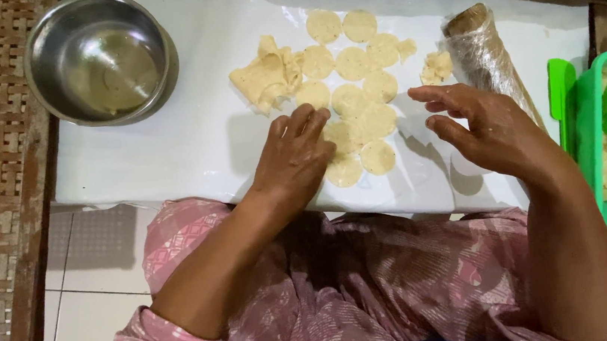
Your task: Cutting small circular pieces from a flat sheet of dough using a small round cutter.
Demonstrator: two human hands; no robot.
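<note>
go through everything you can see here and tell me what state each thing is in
left hand: flat, fingertips on dough rounds
right hand: open, hovering, holding nothing
dough rounds: cut, lying flat on white sheet
dough scraps: crumpled heap
steel bowl: upright, looks empty
rolling pin: plastic-wrapped, lying down
green tub: open, holds dough

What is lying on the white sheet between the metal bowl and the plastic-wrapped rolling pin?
In the head view, dough scraps and round dough discs lie between the bowl and the rolling pin.
</note>
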